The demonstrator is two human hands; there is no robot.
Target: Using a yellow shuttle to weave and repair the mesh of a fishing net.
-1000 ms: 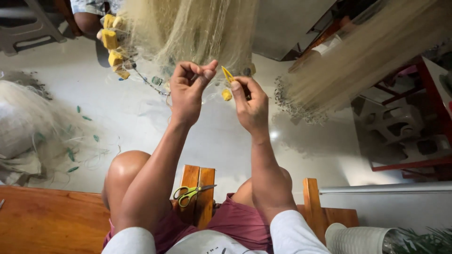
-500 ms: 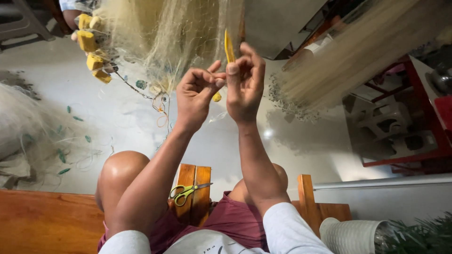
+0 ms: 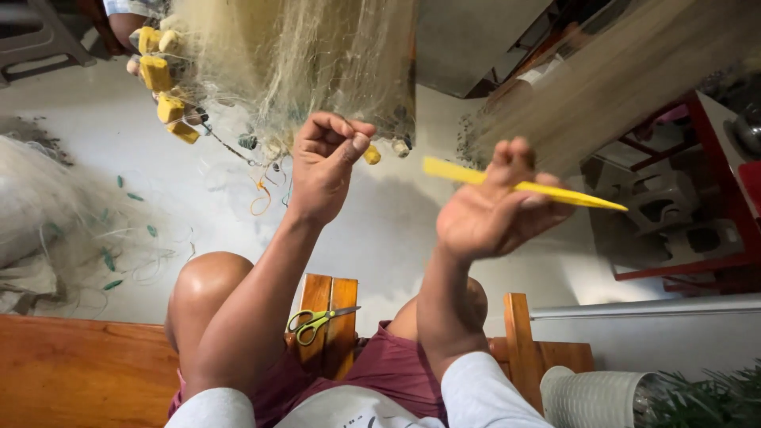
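netting lies heaped (image 3: 36,214) on the pale floor (image 3: 396,238) at your far left, with small green bits scattered beside it. further in, a string of yellow foam floats (image 3: 162,87) hangs at the edge of the pale fishing net (image 3: 293,55) draped down in front of you. your left hand (image 3: 325,170) is raised to the net's lower edge, its grip pressed together, thumb and fingertips pinching the fine mesh or line; a small yellow float (image 3: 372,154) sits just beside the thumb. below, between your knees, green-handled scissors (image 3: 317,321) rest on the wooden slatted seat (image 3: 333,317). to the right, your right hand (image 3: 491,218) is held apart from the left, fingers curled around a long yellow netting needle (image 3: 571,196) that lies across them, its pointed tip aimed right. more netting (image 3: 618,71) slants across the upper right, above a red frame (image 3: 713,158), and a white ribbed pot (image 3: 594,396) with green leaves stands at bottom right
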